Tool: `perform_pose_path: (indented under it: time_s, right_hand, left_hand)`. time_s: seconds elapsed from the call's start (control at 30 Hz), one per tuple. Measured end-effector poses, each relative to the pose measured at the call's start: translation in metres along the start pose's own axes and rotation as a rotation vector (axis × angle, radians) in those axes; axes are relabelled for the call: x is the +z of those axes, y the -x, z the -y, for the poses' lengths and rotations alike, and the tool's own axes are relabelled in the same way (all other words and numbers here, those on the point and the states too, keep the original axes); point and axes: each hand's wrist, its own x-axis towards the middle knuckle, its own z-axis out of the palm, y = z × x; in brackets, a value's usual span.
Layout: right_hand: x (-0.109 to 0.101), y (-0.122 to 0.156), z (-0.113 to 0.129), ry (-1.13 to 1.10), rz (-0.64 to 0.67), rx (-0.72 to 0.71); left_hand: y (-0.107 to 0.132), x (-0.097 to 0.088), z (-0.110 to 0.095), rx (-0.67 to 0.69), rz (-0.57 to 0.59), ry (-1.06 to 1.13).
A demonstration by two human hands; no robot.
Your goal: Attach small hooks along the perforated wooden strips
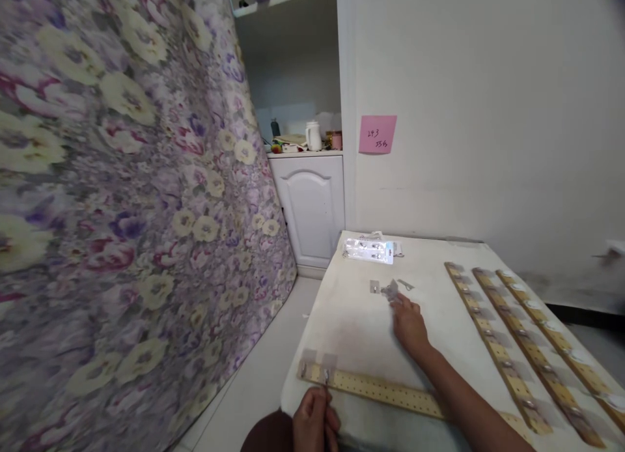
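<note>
A pale yellow perforated strip (375, 388) is laid along the near side of a white table (351, 328), its length crossed by a bare right forearm. By all appearances, small hooks are being fitted to the strip one by one, and the next piece is being collected. The right hand (409, 322) is stretched toward the loose pieces (374, 286) in the middle of the tabletop, one of which is met by its fingertips; whether that piece is gripped cannot be told. The left hand (315, 414) is placed at the strip's near edge, its fingers bent beside a metal hook (326, 375); whether they are closed on it is not shown. A careful pinch seems called for next, so that a piece can be lifted and carried to the bare holes.

The strip is dotted with rows of small dark holes, and two clear square backings are seen at its left end. Three similar strips (484, 324), fitted with clear pieces, are lined up at the right; a clear package (368, 250) is set toward the back.
</note>
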Motion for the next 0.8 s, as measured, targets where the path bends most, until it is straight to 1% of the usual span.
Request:
perform_pose_path:
  time_s: [0.1, 0.17, 0.23, 0.3, 0.37, 0.43, 0.53, 0.6, 0.67, 0.7, 0.73, 0.8]
  right_hand:
    - [0.003, -0.006, -0.012, 0.008, 0.034, -0.035]
    - [0.002, -0.007, -0.016, -0.028, 0.01, -0.046]
    - [-0.003, -0.005, -0.019, -0.104, -0.028, -0.056]
    - [-0.01, 0.0, -0.021, -0.234, -0.046, -0.052]
    - [-0.018, 0.006, -0.022, -0.402, -0.055, 0.009]
    - [-0.023, 0.014, -0.021, -0.578, -0.04, 0.144]
    - [-0.025, 0.026, -0.017, -0.814, 0.042, 0.373]
    - [-0.025, 0.034, -0.011, -0.957, 0.087, 0.465]
    - [-0.024, 0.041, -0.004, -1.055, 0.113, 0.498]
    - [-0.024, 0.043, -0.001, -1.065, 0.123, 0.495]
    - [-0.024, 0.046, 0.002, -1.036, 0.126, 0.477]
    - [-0.026, 0.048, 0.007, -0.883, 0.094, 0.411]
  left_hand:
    - [0.0, 0.001, -0.001, -0.015, -0.001, -0.006]
    - [0.001, 0.002, -0.002, -0.009, -0.001, -0.009]
    - [0.002, 0.002, -0.002, 0.004, -0.007, -0.016]
    - [0.003, 0.002, -0.003, 0.02, -0.008, -0.027]
    - [0.004, 0.003, -0.003, 0.035, 0.001, -0.03]
    - [0.005, 0.003, -0.004, 0.054, 0.009, -0.029]
    - [0.009, 0.004, -0.006, 0.081, 0.013, -0.034]
    - [0.011, 0.003, -0.007, 0.095, 0.019, -0.041]
    - [0.014, 0.003, -0.007, 0.107, 0.03, -0.045]
    - [0.016, 0.002, -0.006, 0.111, 0.037, -0.046]
    - [0.017, 0.002, -0.005, 0.112, 0.043, -0.047]
    - [0.02, 0.001, -0.003, 0.107, 0.049, -0.051]
